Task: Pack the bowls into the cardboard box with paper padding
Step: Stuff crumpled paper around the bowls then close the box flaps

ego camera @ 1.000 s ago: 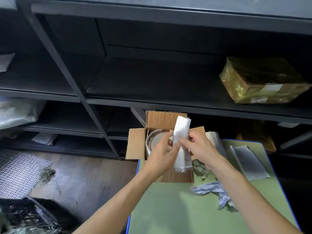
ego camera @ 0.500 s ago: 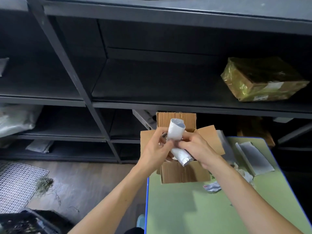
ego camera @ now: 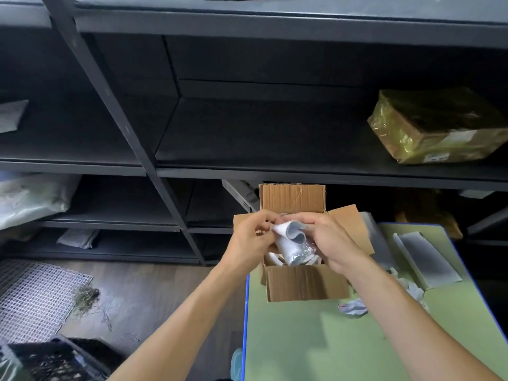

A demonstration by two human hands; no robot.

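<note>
Loosely rolled silvery padding (ego camera: 292,244), gripped by both hands, left hand (ego camera: 248,240), right hand (ego camera: 336,243) — over cardboard box (ego camera: 303,284)

Both hands meet over the open cardboard box (ego camera: 305,284), which stands at the far left corner of the green desk (ego camera: 316,347). The left hand (ego camera: 253,237) pinches the upper rim of a rolled silvery padding sheet (ego camera: 292,243). The right hand (ego camera: 332,243) curls round its side, and the roll's lower end dips into the box. At four o'clock from the box lies crumpled paper (ego camera: 353,307), and at three o'clock a flat grey sheet (ego camera: 428,259). A gold-wrapped parcel (ego camera: 437,125) sits on the dark shelf (ego camera: 275,138) at one o'clock.
</note>
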